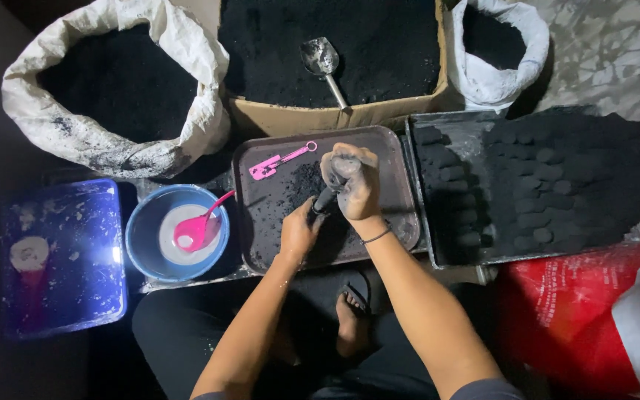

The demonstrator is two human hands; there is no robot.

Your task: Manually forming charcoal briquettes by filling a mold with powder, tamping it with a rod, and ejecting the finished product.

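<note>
My right hand (351,181) is closed around the top of a dark tube-shaped press tool (325,198), which stands tilted on the brown tray (398,200). My left hand (299,228) grips the lower end of the same tool, down in the heap of black powder (294,189) on the tray. Both hands are smeared with black dust. A pink flat tool (279,160) lies at the tray's far left corner.
A tray of stacked black pressed pucks (550,185) sits to the right. Behind are a cardboard box of black powder (335,115) with a metal scoop (323,63) and two white sacks (116,141). A blue bowl (142,237) with a pink spoon (200,228) and a blue lid (64,255) lie left; a red bag (587,311) lies at the lower right.
</note>
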